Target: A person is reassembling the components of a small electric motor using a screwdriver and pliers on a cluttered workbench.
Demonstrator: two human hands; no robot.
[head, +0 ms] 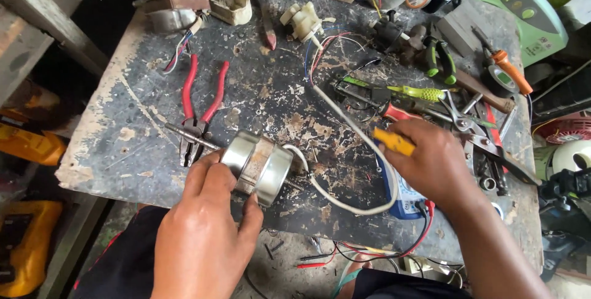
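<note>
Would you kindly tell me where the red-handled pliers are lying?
The red-handled pliers lie on the worn workbench, left of centre, just above the left hand gripping the small metal motor.

Two bare hands, no gloves, no rings, no watch. Left hand (203, 237): short trimmed nails, forearm bare. Right hand (431, 160): wrist and forearm bare, no sleeve in view. Dark clothing over lap, thin red trim at edge.
</note>
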